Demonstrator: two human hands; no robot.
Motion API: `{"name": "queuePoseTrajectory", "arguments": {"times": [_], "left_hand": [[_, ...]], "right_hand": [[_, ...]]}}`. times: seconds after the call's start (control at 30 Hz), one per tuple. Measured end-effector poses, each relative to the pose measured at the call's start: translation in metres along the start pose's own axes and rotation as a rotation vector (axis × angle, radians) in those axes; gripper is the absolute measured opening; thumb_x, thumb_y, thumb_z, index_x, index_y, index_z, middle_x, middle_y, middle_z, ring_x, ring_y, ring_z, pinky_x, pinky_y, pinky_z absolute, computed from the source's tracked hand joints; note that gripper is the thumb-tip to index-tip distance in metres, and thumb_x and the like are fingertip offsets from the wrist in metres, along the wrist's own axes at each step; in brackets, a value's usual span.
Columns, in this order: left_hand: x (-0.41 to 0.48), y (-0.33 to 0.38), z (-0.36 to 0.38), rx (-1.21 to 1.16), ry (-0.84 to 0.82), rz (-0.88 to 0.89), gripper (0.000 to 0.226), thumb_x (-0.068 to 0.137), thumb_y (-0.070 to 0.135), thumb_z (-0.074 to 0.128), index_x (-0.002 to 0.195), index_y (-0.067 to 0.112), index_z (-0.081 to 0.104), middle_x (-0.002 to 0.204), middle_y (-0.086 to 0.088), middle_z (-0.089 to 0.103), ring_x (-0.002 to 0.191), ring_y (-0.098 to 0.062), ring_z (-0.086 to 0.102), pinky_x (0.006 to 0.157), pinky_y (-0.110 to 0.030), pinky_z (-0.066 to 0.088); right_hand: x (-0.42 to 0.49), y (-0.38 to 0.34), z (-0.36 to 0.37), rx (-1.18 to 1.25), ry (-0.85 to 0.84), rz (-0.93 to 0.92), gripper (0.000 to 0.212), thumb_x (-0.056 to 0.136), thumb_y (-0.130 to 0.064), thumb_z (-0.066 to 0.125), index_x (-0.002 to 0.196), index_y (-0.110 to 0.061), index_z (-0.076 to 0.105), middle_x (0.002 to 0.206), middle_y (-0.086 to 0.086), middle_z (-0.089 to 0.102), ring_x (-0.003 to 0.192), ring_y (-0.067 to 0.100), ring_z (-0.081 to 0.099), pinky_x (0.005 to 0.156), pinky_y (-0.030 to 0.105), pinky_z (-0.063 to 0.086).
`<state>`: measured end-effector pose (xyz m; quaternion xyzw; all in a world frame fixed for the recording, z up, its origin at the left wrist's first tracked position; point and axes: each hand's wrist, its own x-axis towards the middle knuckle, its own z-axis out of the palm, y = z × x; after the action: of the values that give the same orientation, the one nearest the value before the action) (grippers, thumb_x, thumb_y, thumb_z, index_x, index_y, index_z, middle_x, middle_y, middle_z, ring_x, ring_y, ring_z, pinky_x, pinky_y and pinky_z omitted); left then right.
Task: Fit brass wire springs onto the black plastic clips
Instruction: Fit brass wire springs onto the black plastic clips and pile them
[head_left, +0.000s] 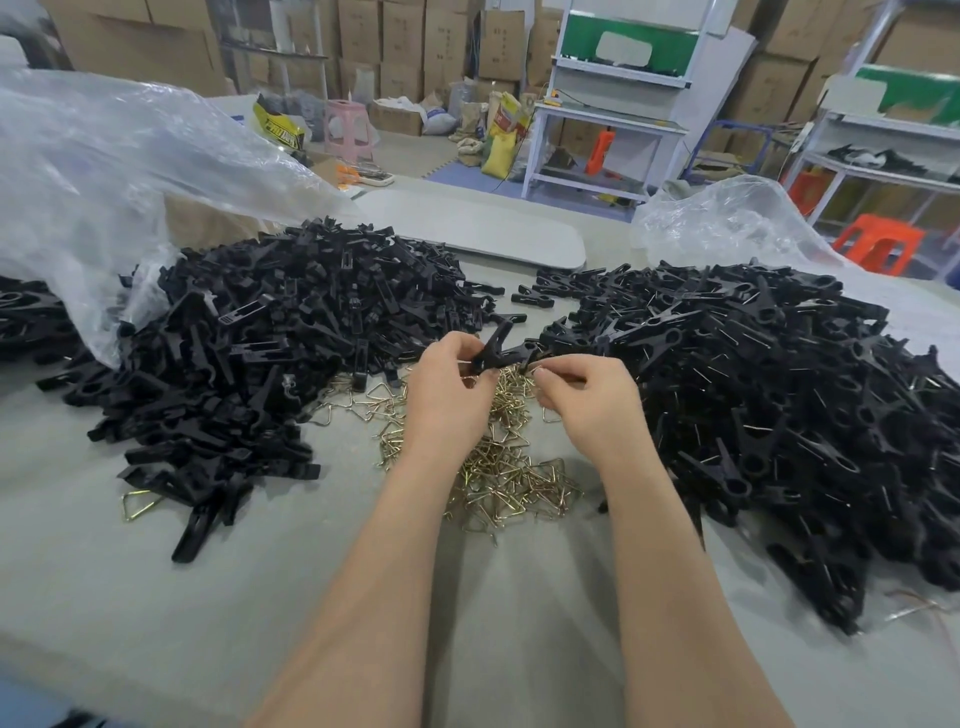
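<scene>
My left hand (448, 391) grips a black plastic clip (497, 349) above the table, its two halves spread in a V. My right hand (587, 397) pinches a brass wire spring (538, 370) right next to the clip's near end. Under both hands lies a loose heap of brass springs (511, 467). A big pile of bare black clip halves (270, 358) sits to the left. To the right lies a pile of black clips with wire springs on them (789, 405).
The work lies on a grey table (208, 597). Clear plastic bags (93, 171) bulge at the back left and back right (727, 223). A grey board (478, 228) lies behind the piles. Shelves, cardboard boxes and stools stand in the room beyond.
</scene>
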<state>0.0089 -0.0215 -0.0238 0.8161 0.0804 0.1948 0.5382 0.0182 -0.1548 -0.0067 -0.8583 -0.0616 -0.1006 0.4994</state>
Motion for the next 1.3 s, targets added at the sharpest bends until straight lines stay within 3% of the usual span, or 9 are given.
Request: {"name": "queuePoseTrajectory", "arguments": {"times": [0.13,0.33,0.57,0.7,0.87,0.97,1.1,1.17,1.3], "left_hand": [[0.0,-0.001,0.001,0.042,0.015,0.018,0.017,0.087,0.012,0.063,0.099,0.023,0.058,0.106,0.003,0.062,0.098,-0.01,0.057,0.088,-0.026,0.046],[-0.002,-0.002,0.003,0.162,-0.007,0.11,0.02,0.088,0.009,0.062,0.103,0.022,0.061,0.106,0.006,0.061,0.093,-0.008,0.052,0.081,-0.02,0.036],[-0.004,0.001,0.005,0.211,-0.08,0.23,0.024,0.087,0.006,0.062,0.106,0.021,0.061,0.107,0.008,0.059,0.098,-0.01,0.054,0.085,-0.02,0.036],[-0.004,0.0,0.003,0.267,0.003,0.203,0.025,0.088,0.005,0.06,0.109,0.017,0.06,0.11,0.004,0.057,0.096,-0.01,0.052,0.081,-0.02,0.037],[-0.005,0.002,-0.001,0.308,0.11,0.149,0.025,0.087,0.004,0.057,0.11,0.015,0.06,0.112,-0.001,0.053,0.101,-0.018,0.052,0.082,-0.03,0.044],[-0.006,0.003,-0.001,0.307,0.098,0.139,0.024,0.088,0.005,0.057,0.11,0.015,0.059,0.112,-0.001,0.053,0.102,-0.018,0.052,0.084,-0.031,0.044],[-0.006,0.002,0.0,0.304,0.076,0.126,0.023,0.088,0.006,0.057,0.109,0.016,0.06,0.11,0.0,0.054,0.096,-0.016,0.051,0.082,-0.029,0.042],[-0.005,0.0,0.001,0.3,0.076,0.121,0.022,0.088,0.008,0.059,0.108,0.016,0.06,0.107,0.002,0.054,0.089,-0.012,0.048,0.077,-0.024,0.036],[-0.004,-0.001,0.002,0.295,0.054,0.129,0.02,0.089,0.01,0.06,0.107,0.018,0.06,0.102,0.007,0.052,0.087,-0.008,0.048,0.074,-0.022,0.034]], "right_hand": [[-0.002,-0.001,0.005,-0.253,0.036,-0.119,0.018,0.092,-0.018,0.06,0.101,-0.013,0.073,0.081,-0.005,0.066,0.074,0.006,0.054,0.065,0.011,0.035],[0.002,-0.003,-0.004,0.234,0.171,0.057,0.009,0.088,-0.014,0.066,0.092,-0.007,0.07,0.065,-0.004,0.066,0.053,0.002,0.062,0.058,0.015,0.053],[0.002,0.0,-0.004,0.117,0.095,0.069,0.011,0.083,-0.023,0.071,0.072,-0.025,0.069,0.066,-0.006,0.066,0.069,0.011,0.062,0.074,0.031,0.052],[0.002,0.002,-0.007,-0.049,0.197,0.03,0.01,0.086,-0.025,0.068,0.076,-0.023,0.068,0.067,-0.014,0.063,0.066,0.0,0.058,0.062,0.013,0.042],[-0.003,0.002,0.007,-0.415,-0.211,0.076,0.008,0.092,-0.025,0.06,0.094,-0.022,0.067,0.081,-0.011,0.057,0.067,-0.001,0.05,0.058,0.016,0.04],[0.0,-0.002,0.006,-0.334,-0.007,-0.014,0.012,0.094,-0.023,0.056,0.098,-0.02,0.067,0.079,-0.01,0.057,0.068,0.004,0.051,0.066,0.023,0.041],[-0.001,0.002,0.007,-0.385,-0.163,0.039,0.017,0.095,-0.019,0.054,0.103,-0.019,0.069,0.085,-0.006,0.06,0.066,0.0,0.049,0.056,0.014,0.038],[-0.002,0.002,0.006,-0.344,-0.086,0.01,0.018,0.095,-0.018,0.054,0.104,-0.017,0.07,0.081,-0.009,0.059,0.066,-0.002,0.048,0.057,0.011,0.037],[0.001,0.0,0.0,0.022,0.143,0.044,0.013,0.093,-0.014,0.056,0.096,-0.014,0.069,0.08,-0.007,0.067,0.072,0.006,0.065,0.076,0.023,0.054]]}}
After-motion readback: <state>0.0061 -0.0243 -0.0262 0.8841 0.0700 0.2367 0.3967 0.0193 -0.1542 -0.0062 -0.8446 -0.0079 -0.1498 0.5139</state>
